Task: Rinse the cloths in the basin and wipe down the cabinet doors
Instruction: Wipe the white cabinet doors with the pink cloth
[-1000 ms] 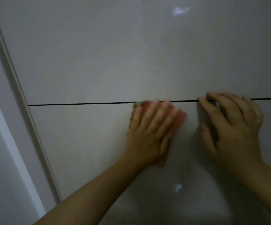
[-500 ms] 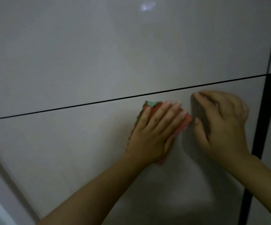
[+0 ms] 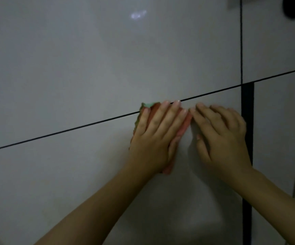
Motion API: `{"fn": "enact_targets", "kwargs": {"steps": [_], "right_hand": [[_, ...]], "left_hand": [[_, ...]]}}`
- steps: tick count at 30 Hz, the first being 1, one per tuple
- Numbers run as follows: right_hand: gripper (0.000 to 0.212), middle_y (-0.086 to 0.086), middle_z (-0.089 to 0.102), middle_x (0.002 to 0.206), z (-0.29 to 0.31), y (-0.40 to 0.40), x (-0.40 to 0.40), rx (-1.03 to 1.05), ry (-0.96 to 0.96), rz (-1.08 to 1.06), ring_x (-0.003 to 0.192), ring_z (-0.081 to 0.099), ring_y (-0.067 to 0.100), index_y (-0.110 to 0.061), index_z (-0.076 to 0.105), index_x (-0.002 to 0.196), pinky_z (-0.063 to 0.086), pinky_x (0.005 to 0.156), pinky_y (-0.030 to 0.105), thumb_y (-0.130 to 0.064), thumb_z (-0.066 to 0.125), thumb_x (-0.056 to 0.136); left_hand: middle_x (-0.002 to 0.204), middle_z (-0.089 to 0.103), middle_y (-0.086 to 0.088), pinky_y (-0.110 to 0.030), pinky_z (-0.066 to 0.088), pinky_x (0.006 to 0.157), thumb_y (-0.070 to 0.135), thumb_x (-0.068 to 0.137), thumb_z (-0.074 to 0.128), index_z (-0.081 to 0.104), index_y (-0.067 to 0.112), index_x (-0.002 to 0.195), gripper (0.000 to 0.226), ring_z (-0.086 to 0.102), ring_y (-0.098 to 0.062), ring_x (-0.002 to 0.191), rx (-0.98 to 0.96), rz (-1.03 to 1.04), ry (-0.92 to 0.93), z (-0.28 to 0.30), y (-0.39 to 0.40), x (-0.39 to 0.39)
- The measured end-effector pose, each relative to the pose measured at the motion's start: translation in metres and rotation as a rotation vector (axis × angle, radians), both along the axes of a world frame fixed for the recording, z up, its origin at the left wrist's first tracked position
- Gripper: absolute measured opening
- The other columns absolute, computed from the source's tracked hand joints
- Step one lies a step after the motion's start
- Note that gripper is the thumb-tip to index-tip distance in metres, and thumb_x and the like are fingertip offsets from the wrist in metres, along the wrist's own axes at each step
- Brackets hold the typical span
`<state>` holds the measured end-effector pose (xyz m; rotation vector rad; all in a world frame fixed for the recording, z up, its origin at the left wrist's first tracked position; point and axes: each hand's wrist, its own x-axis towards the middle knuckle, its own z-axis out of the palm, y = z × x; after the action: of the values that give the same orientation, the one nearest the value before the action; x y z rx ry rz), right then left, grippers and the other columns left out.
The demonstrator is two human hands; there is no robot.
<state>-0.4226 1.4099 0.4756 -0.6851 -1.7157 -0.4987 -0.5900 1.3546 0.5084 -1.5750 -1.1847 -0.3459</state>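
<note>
Glossy cabinet door (image 3: pixel 90 174), wiping stage; I judge the cloth (image 3: pixel 183 128) could snag in the horizontal seam (image 3: pixel 54 134) if pushed across it; left hand (image 3: pixel 157 138), fingers straight, presses the pink-and-green cloth flat just below that seam; right hand (image 3: pixel 221 138), relaxed and empty, rests beside it.

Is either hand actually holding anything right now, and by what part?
The left hand presses a pink-and-green cloth flat against the cabinet door, palm over its middle. The right hand holds nothing.
</note>
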Motion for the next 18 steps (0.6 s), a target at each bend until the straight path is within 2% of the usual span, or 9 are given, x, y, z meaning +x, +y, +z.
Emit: {"fn": "enact_targets", "kwargs": {"steps": [4, 7, 8, 10, 12, 14, 16, 18], "right_hand": [[0.048, 0.016, 0.053, 0.129, -0.002, -0.018, -0.005, -0.082, 0.209, 0.154, 0.121, 0.041, 0.026, -0.001, 0.05, 0.13, 0.024, 0.107, 0.032, -0.014, 0.043, 0.085], [0.044, 0.01, 0.04, 0.135, -0.006, -0.041, -0.03, -0.127, 0.362, 0.418, 0.129, 0.034, 0.01, 0.003, 0.042, 0.133, 0.023, 0.11, 0.021, -0.012, 0.038, 0.092], [0.045, 0.008, 0.036, 0.14, -0.004, -0.047, -0.043, -0.169, 0.395, 0.498, 0.134, 0.029, 0.005, 0.002, 0.038, 0.136, 0.021, 0.112, 0.019, -0.013, 0.035, 0.094], [0.048, 0.006, 0.026, 0.151, 0.005, -0.052, -0.072, -0.239, 0.421, 0.556, 0.142, 0.015, 0.003, -0.004, 0.026, 0.144, 0.013, 0.115, 0.017, -0.023, 0.029, 0.1], [0.054, 0.006, 0.014, 0.155, 0.015, -0.05, -0.103, -0.268, 0.398, 0.406, 0.146, 0.005, 0.011, -0.007, 0.015, 0.148, 0.004, 0.118, 0.024, -0.035, 0.017, 0.102], [0.059, 0.01, 0.01, 0.155, 0.017, -0.046, -0.126, -0.265, 0.354, 0.119, 0.146, 0.005, 0.022, -0.005, 0.011, 0.149, 0.001, 0.119, 0.035, -0.039, 0.014, 0.101], [0.062, 0.013, 0.012, 0.154, 0.009, -0.038, -0.131, -0.196, 0.238, -0.02, 0.145, 0.012, 0.029, -0.004, 0.014, 0.148, 0.005, 0.119, 0.041, -0.04, 0.024, 0.1], [0.063, 0.009, 0.015, 0.152, 0.004, -0.022, -0.109, -0.03, 0.014, 0.01, 0.143, 0.017, 0.029, -0.007, 0.019, 0.148, 0.005, 0.118, 0.041, -0.038, 0.037, 0.096]], "left_hand": [[0.156, 0.025, -0.007, -0.043, 0.002, 0.119, 0.033, 0.098, 0.036, 0.03, 0.014, 0.149, 0.055, 0.017, -0.023, 0.146, -0.063, -0.057, -0.038, 0.006, -0.006, 0.007], [0.155, 0.025, -0.011, -0.04, 0.005, 0.12, 0.025, 0.096, 0.036, 0.028, 0.007, 0.148, 0.056, 0.021, -0.025, 0.145, -0.173, -0.216, -0.09, 0.02, -0.02, 0.0], [0.154, 0.024, -0.012, -0.04, 0.005, 0.119, 0.022, 0.093, 0.039, 0.027, 0.004, 0.147, 0.058, 0.023, -0.027, 0.144, -0.157, -0.218, -0.092, 0.026, -0.026, -0.008], [0.152, 0.02, -0.014, -0.044, -0.001, 0.118, 0.019, 0.09, 0.042, 0.029, 0.001, 0.145, 0.06, 0.021, -0.03, 0.142, -0.005, -0.106, -0.085, 0.036, -0.039, -0.03], [0.153, 0.019, -0.019, -0.047, -0.005, 0.116, 0.02, 0.092, 0.041, 0.031, 0.001, 0.145, 0.058, 0.017, -0.034, 0.142, 0.125, 0.0, -0.134, 0.041, -0.048, -0.049], [0.152, 0.024, -0.026, -0.045, 0.0, 0.117, 0.02, 0.092, 0.041, 0.034, 0.002, 0.145, 0.056, 0.018, -0.036, 0.141, 0.178, 0.003, -0.221, 0.041, -0.05, -0.058], [0.15, 0.03, -0.026, -0.045, 0.008, 0.117, 0.023, 0.094, 0.043, 0.038, 0.004, 0.143, 0.053, 0.021, -0.035, 0.14, 0.218, -0.004, -0.25, 0.039, -0.048, -0.06], [0.147, 0.035, -0.026, -0.046, 0.014, 0.116, 0.029, 0.095, 0.045, 0.043, 0.004, 0.14, 0.052, 0.026, -0.036, 0.138, 0.259, 0.0, -0.247, 0.038, -0.045, -0.058]]}}
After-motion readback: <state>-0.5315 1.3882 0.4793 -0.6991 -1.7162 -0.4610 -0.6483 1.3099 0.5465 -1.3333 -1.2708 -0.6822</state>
